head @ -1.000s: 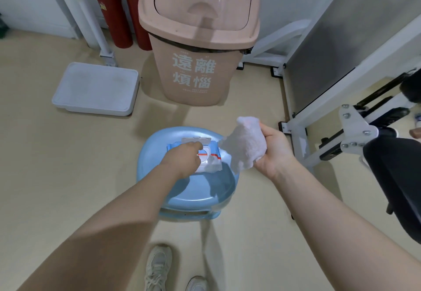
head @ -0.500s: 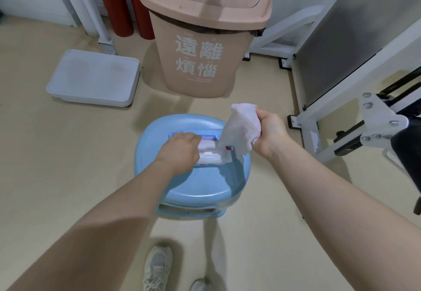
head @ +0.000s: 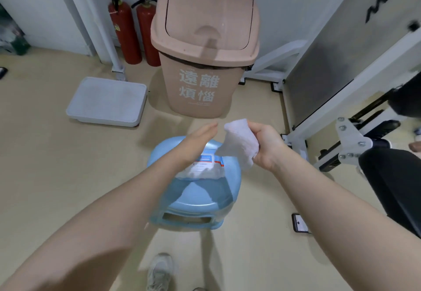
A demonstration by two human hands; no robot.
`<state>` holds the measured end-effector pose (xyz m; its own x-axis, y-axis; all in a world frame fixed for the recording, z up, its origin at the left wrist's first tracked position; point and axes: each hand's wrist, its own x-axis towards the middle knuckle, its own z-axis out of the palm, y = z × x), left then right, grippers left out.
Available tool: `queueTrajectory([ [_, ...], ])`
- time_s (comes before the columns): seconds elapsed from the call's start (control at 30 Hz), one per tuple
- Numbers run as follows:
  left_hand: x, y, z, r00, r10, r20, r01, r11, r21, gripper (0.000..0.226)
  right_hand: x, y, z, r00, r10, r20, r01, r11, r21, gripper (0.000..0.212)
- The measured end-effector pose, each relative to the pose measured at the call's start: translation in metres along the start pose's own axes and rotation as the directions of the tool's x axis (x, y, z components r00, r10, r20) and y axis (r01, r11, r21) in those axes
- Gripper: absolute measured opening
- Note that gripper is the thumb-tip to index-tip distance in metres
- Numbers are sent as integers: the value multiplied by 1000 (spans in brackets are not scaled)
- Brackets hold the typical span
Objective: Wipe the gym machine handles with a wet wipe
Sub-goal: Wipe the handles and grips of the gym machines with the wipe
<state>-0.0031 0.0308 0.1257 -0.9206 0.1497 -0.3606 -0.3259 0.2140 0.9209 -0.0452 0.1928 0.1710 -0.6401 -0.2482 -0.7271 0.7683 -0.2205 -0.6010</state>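
My right hand [head: 265, 146] grips a crumpled white wet wipe [head: 240, 141] above the blue plastic stool [head: 196, 196]. On the stool lies the wipe pack [head: 202, 165], blue and white, partly hidden by my left forearm. My left hand [head: 198, 137] is lifted above the pack with fingers straight, holding nothing, its tips close to the wipe. The white gym machine frame [head: 348, 131] with black bars stands at the right; no handle is plainly visible.
A tan swing-lid bin [head: 202, 47] stands just behind the stool. Two red fire extinguishers [head: 134, 28] lean at the wall. A grey lidded tray [head: 107, 101] lies on the floor at left. A phone [head: 299, 222] lies on the floor beside the black seat pad [head: 396, 188].
My left hand has let go of the wipe pack and risen toward the wipe. My right hand has pulled the wipe free and lifted it slightly.
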Motion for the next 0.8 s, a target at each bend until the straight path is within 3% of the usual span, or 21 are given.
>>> queueTrajectory([
  [0.13, -54, 93, -9, 979, 151, 137, -147, 988, -40, 33, -68, -41, 36, 997, -45, 65, 52, 992, -118, 33],
  [0.2, -79, 129, -19, 977, 180, 114, -182, 983, 1, 4, -107, -66, 52, 987, -118, 109, 135, 977, -167, 26],
  [0.27, -105, 163, -29, 975, 211, 74, -218, 971, 97, 22, -145, -88, 65, 966, -197, 167, 233, 943, -238, 30],
  [0.33, -129, 193, -36, 969, 243, 46, -246, 962, 120, 24, -175, -108, 73, 936, -248, 249, 323, 886, -334, 39],
  [0.4, -148, 221, -43, 963, 269, 31, -270, 951, 150, 12, -202, -123, 80, 913, -219, 344, 362, 824, -436, 41],
  [0.47, -161, 243, -51, 954, 301, 18, -298, 933, 203, 18, -220, -133, 82, 900, -140, 413, 358, 778, -516, 39],
  [0.6, -163, 277, -70, 945, 326, -11, -312, 913, 265, 19, -227, -151, 86, 871, -128, 474, 378, 791, -481, 35],
  [0.7, -143, 294, -90, 947, 318, -44, -275, 875, 397, 11, -217, -169, 99, 873, -261, 411, 415, 842, -346, 32],
  [0.8, -113, 317, -117, 897, 417, -144, -294, 808, 511, 24, -197, -195, 116, 882, -451, 136, 471, 846, -249, 20],
])
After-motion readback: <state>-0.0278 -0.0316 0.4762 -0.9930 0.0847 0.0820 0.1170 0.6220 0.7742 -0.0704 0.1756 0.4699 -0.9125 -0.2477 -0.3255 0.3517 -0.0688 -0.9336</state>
